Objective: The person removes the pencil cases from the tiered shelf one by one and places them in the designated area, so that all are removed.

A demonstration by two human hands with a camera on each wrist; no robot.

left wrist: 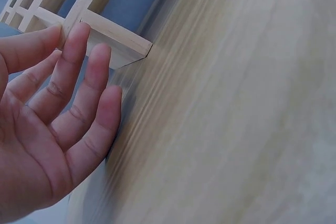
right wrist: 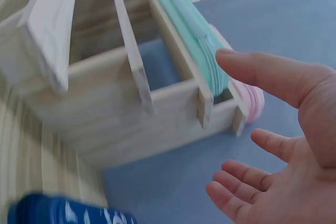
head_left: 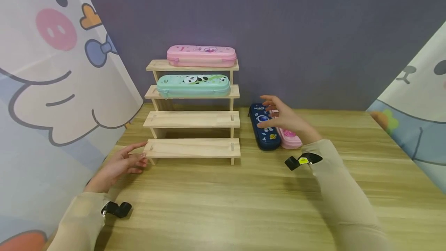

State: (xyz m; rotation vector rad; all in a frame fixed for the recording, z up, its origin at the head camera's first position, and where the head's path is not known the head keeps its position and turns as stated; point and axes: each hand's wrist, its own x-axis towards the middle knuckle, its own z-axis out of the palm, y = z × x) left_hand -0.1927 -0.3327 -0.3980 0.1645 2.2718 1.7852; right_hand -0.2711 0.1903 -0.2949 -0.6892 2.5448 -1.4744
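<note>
At the lower left, my left hand (head_left: 122, 164) pinches the left end of the lowest tier of a stepped wooden rack (head_left: 191, 148); the left wrist view shows the thumb and a finger at the board's end (left wrist: 84, 22). My right hand (head_left: 287, 119) hovers with spread, slightly bent fingers over a navy space-print pencil case (head_left: 270, 138) and a pink pencil case (head_left: 290, 142), holding nothing. On the rack's top tier lies a pink pencil case (head_left: 202, 55). A mint-green panda pencil case (head_left: 193, 86) lies one tier below. The two lower tiers are bare.
The rack and the two cases beside it stand on a wood-grain table (head_left: 223, 204). Behind it rises a grey panel (head_left: 296, 42). Cartoon-print curtains hang at the left (head_left: 69, 88) and the right (head_left: 418, 100).
</note>
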